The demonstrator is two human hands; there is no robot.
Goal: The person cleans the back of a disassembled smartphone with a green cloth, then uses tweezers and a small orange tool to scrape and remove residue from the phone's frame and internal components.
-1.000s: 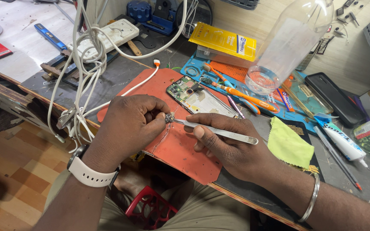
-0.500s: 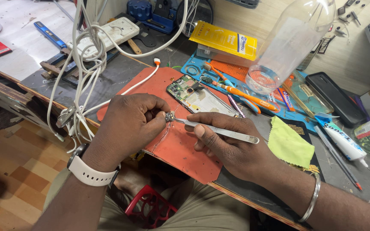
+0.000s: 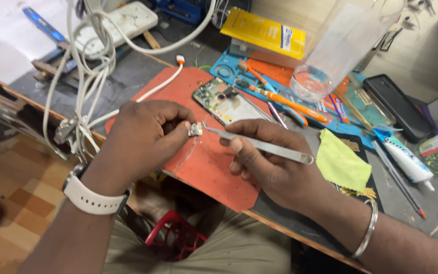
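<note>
Over the red mat: both hands meet above the red mat [image 3: 214, 167], which lies on the tabletop [image 3: 128, 76] near its front edge.
Left hand: the left hand [image 3: 145, 137] is curled, thumb and forefinger pinching a small metal part [image 3: 195, 129]; most of the part is hidden by the fingertips, so its kind is hard to tell.
Right hand: the right hand [image 3: 275, 165] is closed around silver tweezers [image 3: 257, 143], whose tips reach the small metal part; whether the tips grip it or only touch it cannot be made out.
Wrists: a white watch [image 3: 95, 198] sits on the left wrist, a metal bangle [image 3: 366, 236] on the right.
Behind the hands: an opened phone [image 3: 226, 104] lies on the far part of the mat, its lower end covered by the right hand.
Further back: an orange-handled tool [image 3: 292, 104] and a clear plastic bottle [image 3: 335, 48] lying on its side, its far end cut off by the frame.
Right side: a yellow-green cloth [image 3: 343, 165] lies just beside the right hand, and a white tube [image 3: 406, 160] beyond it.
Left side: a bundle of white cables [image 3: 84, 66] hangs over the tabletop edge, its upper ends cut off.
Below: a red basket-like thing [image 3: 176, 236] shows between the arms, mostly hidden.
</note>
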